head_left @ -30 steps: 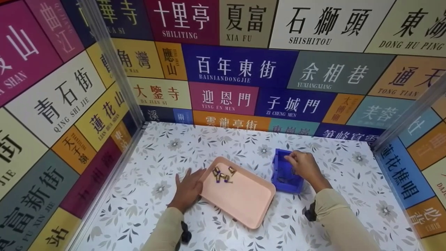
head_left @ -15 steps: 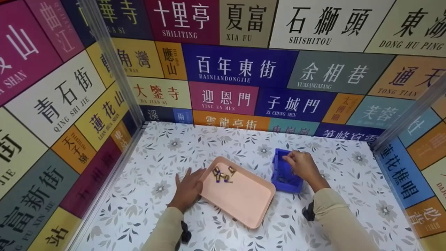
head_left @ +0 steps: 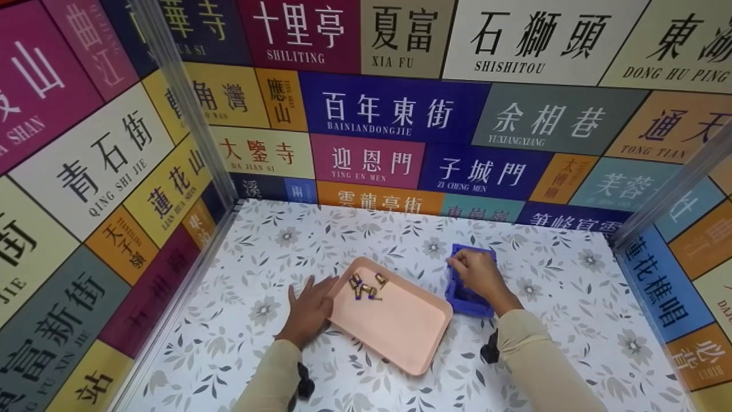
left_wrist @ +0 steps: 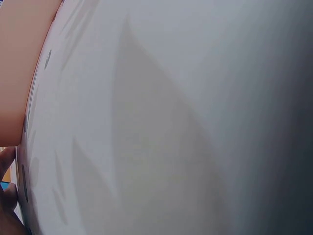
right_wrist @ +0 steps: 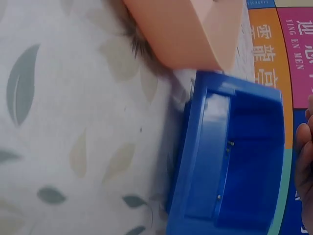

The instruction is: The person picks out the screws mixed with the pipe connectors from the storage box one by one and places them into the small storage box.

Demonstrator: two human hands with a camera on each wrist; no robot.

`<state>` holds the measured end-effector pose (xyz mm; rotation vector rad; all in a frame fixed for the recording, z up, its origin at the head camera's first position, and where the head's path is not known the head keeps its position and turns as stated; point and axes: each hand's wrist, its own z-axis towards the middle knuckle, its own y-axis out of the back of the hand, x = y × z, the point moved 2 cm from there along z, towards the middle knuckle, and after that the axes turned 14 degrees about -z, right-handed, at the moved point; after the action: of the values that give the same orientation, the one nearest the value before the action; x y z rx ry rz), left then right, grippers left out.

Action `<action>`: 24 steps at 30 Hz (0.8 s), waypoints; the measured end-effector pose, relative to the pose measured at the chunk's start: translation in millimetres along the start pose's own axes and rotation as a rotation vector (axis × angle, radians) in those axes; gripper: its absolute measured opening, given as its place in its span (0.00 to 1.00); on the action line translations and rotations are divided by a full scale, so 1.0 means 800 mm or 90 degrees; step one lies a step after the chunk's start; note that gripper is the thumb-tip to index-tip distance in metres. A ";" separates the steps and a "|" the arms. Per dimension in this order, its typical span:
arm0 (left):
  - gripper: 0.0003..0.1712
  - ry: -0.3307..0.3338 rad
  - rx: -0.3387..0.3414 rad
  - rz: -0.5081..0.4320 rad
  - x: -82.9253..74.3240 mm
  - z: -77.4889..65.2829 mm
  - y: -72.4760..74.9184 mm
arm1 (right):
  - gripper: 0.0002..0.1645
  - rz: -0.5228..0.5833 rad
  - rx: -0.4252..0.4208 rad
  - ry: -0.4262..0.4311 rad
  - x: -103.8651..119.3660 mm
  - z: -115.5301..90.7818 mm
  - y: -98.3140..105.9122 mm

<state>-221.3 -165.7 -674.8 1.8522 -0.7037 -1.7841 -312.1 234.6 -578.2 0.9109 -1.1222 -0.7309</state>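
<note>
My left hand (head_left: pixel 309 309) lies at the left side of a peach tray (head_left: pixel 400 337), fingers spread and fingertips touching its rim. In the tray's far left part lie several small brass-coloured pieces (head_left: pixel 369 286), some with purple ends. Over the blue bin (head_left: pixel 470 309) hovers my right hand (head_left: pixel 480 277), thumb and forefinger brought together above its left rim. Whether a small thing is pinched there is hidden. In the right wrist view a few tiny bits lie inside the blue bin (right_wrist: pixel 254 166), and curled fingers (right_wrist: pixel 304 156) show at the right edge.
A white floral cloth (head_left: pixel 257 246) covers the table. Sign-printed panels (head_left: pixel 394 109) stand behind and on both sides, with clear posts (head_left: pixel 194 114) at the corners. The bin stands close to the tray's right end.
My right hand has moved left across the blue bin, from over its middle toward its left rim. The left hand, tray and brass-coloured pieces have stayed put.
</note>
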 end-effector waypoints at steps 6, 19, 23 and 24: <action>0.31 0.028 0.010 0.006 0.000 0.001 -0.001 | 0.11 0.022 -0.022 0.051 0.033 0.005 -0.022; 0.29 -0.009 0.009 0.022 -0.001 -0.002 0.002 | 0.10 0.029 -0.006 0.148 0.099 0.016 -0.068; 0.29 0.004 0.014 0.020 -0.002 -0.003 0.001 | 0.08 -0.011 -0.037 0.186 0.114 0.021 -0.078; 0.29 0.007 0.016 0.018 -0.002 -0.003 0.001 | 0.08 -0.023 -0.041 0.193 0.117 0.022 -0.081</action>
<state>-218.8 -165.5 -672.8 1.8572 -0.7475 -1.7544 -305.1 120.6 -593.5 0.9532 -0.8129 -0.6301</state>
